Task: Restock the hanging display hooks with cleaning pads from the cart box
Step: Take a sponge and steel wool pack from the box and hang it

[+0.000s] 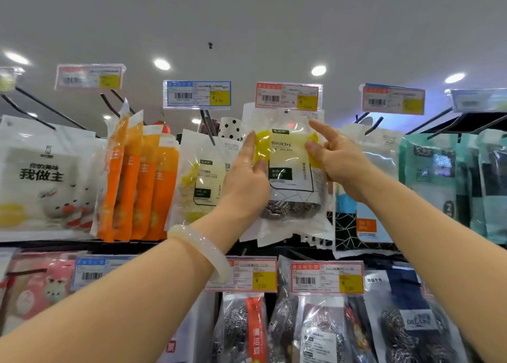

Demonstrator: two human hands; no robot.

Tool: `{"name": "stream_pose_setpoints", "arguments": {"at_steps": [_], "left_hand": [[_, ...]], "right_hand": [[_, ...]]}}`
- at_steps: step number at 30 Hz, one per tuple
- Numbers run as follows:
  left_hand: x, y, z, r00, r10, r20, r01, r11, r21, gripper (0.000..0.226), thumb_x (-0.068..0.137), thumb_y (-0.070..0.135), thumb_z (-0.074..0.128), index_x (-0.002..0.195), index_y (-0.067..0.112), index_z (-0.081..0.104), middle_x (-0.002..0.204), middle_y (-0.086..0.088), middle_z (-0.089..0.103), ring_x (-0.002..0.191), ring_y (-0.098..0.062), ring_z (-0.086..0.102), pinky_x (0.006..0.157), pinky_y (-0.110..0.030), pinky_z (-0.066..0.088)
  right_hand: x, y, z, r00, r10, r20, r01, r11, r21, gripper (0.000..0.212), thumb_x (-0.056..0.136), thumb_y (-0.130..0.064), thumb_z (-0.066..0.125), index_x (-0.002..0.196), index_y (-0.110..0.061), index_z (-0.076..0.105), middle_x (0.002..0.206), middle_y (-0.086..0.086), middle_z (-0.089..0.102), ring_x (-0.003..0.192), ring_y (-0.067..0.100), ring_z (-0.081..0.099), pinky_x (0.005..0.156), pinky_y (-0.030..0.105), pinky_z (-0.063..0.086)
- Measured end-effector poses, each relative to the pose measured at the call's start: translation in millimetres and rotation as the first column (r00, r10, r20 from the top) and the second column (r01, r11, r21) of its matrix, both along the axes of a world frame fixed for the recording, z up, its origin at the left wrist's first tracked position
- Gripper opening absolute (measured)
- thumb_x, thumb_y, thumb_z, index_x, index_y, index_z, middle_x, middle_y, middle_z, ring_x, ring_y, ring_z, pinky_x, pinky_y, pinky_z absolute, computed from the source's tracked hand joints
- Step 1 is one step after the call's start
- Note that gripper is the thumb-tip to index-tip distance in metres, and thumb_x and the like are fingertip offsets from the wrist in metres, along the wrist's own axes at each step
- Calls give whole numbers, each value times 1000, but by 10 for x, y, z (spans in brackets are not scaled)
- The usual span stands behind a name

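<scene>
Clear crinkly plastic, yellow sponge and steel wool inside: the pad pack point(290, 170) sits at centre frame, held up under the red price tag point(288, 96). Its top edge is at the tag; whether the hole is on the hook, cannot tell.

Left hand point(247, 181) grasps the pack's left edge, thumb across the front, fingers behind. Right hand point(337, 159) pinches the right edge with thumb and lower fingers, index finger stretched toward the top corner.

Handling, as judged: light, soft, film likely slick and floppy; the steel wool weighs the bottom down. Best held near the top by both side edges, close to the hang hole, so the header stays flat for threading.

Similar packs point(203, 176) hang just left of centre.
</scene>
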State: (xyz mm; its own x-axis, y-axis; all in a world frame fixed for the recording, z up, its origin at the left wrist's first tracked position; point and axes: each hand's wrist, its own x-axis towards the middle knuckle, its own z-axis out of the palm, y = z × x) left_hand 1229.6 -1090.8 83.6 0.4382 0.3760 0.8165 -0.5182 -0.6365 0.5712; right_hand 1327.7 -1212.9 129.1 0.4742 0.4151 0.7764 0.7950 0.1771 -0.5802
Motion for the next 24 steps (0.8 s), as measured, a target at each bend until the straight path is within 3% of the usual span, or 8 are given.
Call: {"name": "stream_pose_setpoints", "arguments": {"at_steps": [4, 7, 9, 10, 12, 17, 20, 24], "left_hand": [[61, 53, -42, 1000, 27, -8, -27, 999, -26, 51, 100, 18, 36, 146, 34, 23, 151, 7, 30, 135, -11, 28, 98, -24, 21], [112, 92, -39, 993, 107, -43, -107, 994, 3, 49, 100, 20, 36, 145, 34, 26, 150, 5, 34, 137, -17, 30, 95, -25, 21], [163, 112, -31, 985, 155, -74, -155, 988, -1, 50, 100, 19, 37, 146, 34, 24, 150, 5, 35, 136, -19, 33, 97, -25, 25], [186, 119, -30, 979, 181, -92, -182, 983, 1, 52, 99, 18, 37, 146, 35, 22, 150, 4, 36, 135, -19, 35, 100, -27, 28], [224, 147, -27, 962, 249, -112, -244, 968, 56, 54, 99, 16, 38, 147, 32, 20, 148, 1, 39, 133, -21, 37, 103, -31, 31], [320, 294, 30, 841, 447, -304, -368, 885, 284, 66, 95, 6, 38, 150, 27, 9, 135, -6, 44, 105, -21, 50, 80, -28, 36], [344, 313, 55, 781, 427, -456, -309, 898, 313, 73, 90, -1, 42, 149, 23, 8, 135, -11, 43, 111, -26, 51, 93, -34, 43], [317, 280, 11, 693, 491, -528, -347, 869, 353, 73, 90, 15, 51, 149, 23, 9, 138, -21, 41, 126, -37, 41, 105, -45, 38]], "right_hand": [[52, 61, -3, 996, -89, -17, 88, 993, -74, 48, 96, -27, 47, 140, -38, 34, 144, 14, 38, 122, 29, 50, 102, 49, 44], [65, 120, -20, 983, -186, 7, 186, 976, -114, 50, 97, -30, 45, 143, -37, 28, 149, 11, 34, 95, 14, 55, 80, 33, 50], [68, 201, -35, 948, -313, 65, 319, 936, -149, 54, 96, -31, 46, 145, -36, 24, 153, 13, 24, 115, 24, 50, 96, 40, 45], [57, 252, -55, 911, -395, 114, 410, 894, -181, 57, 95, -33, 48, 146, -36, 23, 156, 12, 16, 134, 31, 34, 110, 47, 32], [-10, 349, -144, 827, -492, 273, 548, 814, -192, 58, 93, -32, 51, 145, -33, 25, 157, 9, 5, 144, 32, 12, 117, 46, 13], [-29, 556, -285, 816, -319, 483, 509, 793, -336, 49, 97, -21, 43, 145, -20, 32, 154, 7, 20, 141, 29, 20, 116, 39, 13], [2, 612, -285, 852, -279, 442, 487, 732, -477, 40, 97, -17, 39, 137, -12, 43, 147, 12, 34, 134, 31, 33, 113, 40, 23], [-21, 573, -366, 895, -289, 339, 438, 711, -551, 34, 98, -17, 36, 127, -8, 51, 135, 14, 51, 124, 29, 45, 108, 40, 34]]}}
